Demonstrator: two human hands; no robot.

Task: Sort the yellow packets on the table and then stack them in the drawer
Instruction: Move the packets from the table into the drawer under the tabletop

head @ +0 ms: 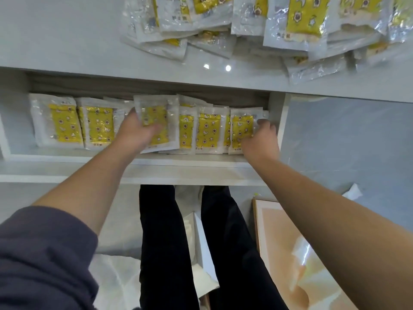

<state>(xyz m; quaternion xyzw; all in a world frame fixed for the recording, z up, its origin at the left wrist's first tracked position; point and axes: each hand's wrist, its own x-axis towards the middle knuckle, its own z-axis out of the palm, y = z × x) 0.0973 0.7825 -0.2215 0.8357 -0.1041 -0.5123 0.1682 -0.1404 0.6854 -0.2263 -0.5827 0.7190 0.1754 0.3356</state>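
While drawer (201, 163) holds packet rows (207, 130), left hand (136, 136) grips packet (156, 113)

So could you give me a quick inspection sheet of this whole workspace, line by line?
Surface: white table, glossy, an open drawer below its edge.
Job's things: loose pile of yellow packets on the table; a row of packets standing in the drawer.
Clutter: framed picture and white wrapping on the floor.
Hands: left hand holds one packet in the row; right hand grips the end packet.
Cables: nothing seen.
Surroundings: grey floor, the person's dark trousers.
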